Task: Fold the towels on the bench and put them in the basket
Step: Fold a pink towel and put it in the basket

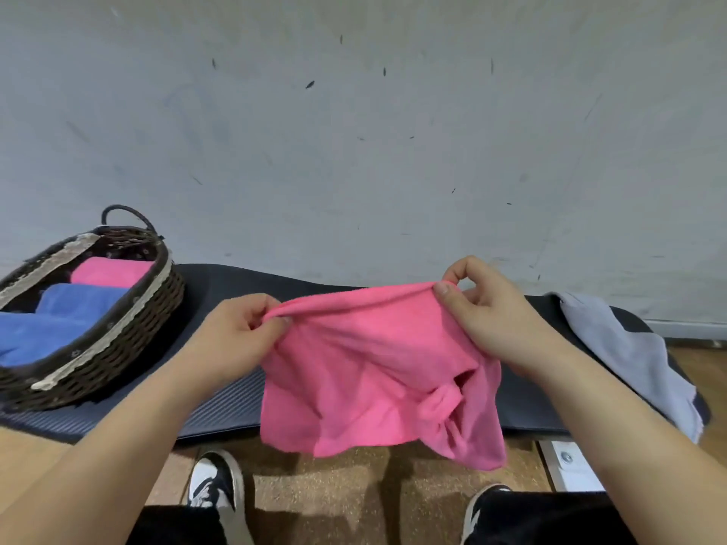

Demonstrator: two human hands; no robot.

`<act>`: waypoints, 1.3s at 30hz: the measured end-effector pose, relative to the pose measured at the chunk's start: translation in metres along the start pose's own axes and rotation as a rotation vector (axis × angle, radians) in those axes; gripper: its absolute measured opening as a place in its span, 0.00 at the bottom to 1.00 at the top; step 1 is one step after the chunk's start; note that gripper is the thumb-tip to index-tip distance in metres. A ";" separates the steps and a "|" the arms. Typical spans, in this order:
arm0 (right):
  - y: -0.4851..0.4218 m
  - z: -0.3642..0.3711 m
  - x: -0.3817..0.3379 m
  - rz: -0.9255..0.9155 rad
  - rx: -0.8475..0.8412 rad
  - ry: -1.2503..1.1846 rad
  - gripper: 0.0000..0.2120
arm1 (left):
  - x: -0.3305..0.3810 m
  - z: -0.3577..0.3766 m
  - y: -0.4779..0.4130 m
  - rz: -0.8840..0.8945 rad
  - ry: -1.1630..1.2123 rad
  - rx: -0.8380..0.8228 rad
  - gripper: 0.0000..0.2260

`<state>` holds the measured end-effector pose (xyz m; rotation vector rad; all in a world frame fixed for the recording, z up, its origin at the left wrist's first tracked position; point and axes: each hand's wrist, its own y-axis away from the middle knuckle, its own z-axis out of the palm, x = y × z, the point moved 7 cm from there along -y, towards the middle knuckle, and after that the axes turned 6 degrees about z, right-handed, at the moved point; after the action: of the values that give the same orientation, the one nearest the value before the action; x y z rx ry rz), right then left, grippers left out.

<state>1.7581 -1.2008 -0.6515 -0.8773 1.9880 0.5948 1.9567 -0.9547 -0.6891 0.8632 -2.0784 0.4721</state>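
Observation:
A pink towel (369, 371) hangs crumpled in the air over the front edge of the dark bench (232, 399). My left hand (240, 332) pinches its top left corner and my right hand (491, 320) pinches its top right corner. A grey towel (629, 356) lies spread on the right end of the bench, draping over the edge. At the left end stands a dark wicker basket (130, 348) holding a folded pink towel (110, 271) and folded blue towels (59, 320).
A pale scuffed wall (354, 131) rises right behind the bench. Below is a wooden floor (326, 493) with my two black-and-white shoes. A white bench foot (570, 466) shows at the lower right.

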 end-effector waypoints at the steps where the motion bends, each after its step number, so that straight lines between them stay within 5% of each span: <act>1: 0.003 -0.002 0.001 0.029 -0.040 0.008 0.08 | 0.001 -0.005 0.005 -0.020 0.112 0.024 0.08; 8: 0.023 0.000 0.001 0.338 -0.542 -0.554 0.06 | -0.002 -0.018 0.021 -0.245 0.458 -0.277 0.27; 14: -0.044 0.009 0.041 0.203 -0.033 0.179 0.02 | -0.034 -0.028 -0.021 -0.240 0.009 -0.118 0.04; 18: -0.085 0.027 0.053 0.160 0.121 0.513 0.03 | -0.068 -0.018 -0.049 -0.201 -0.115 -0.030 0.06; 25: -0.134 0.048 0.077 0.226 0.270 0.446 0.04 | -0.102 -0.027 -0.101 -0.178 -0.201 0.236 0.07; 30: -0.141 0.072 0.085 0.134 0.259 0.365 0.10 | -0.092 -0.009 -0.111 -0.138 -0.296 0.186 0.25; 33: -0.135 0.084 0.070 0.092 0.141 0.481 0.15 | -0.066 0.034 -0.097 0.038 -0.388 -0.058 0.29; 36: -0.103 0.113 0.060 0.151 -0.201 0.777 0.30 | -0.080 0.089 -0.059 -0.078 -0.612 -0.450 0.43; 39: -0.057 0.135 0.077 0.315 -0.506 0.978 0.46 | -0.098 0.104 -0.035 -0.099 -0.693 -0.515 0.45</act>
<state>1.8417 -1.1721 -0.7920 -1.3350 2.9582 1.0015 1.9671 -1.0003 -0.8289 0.8760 -2.5759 -0.4790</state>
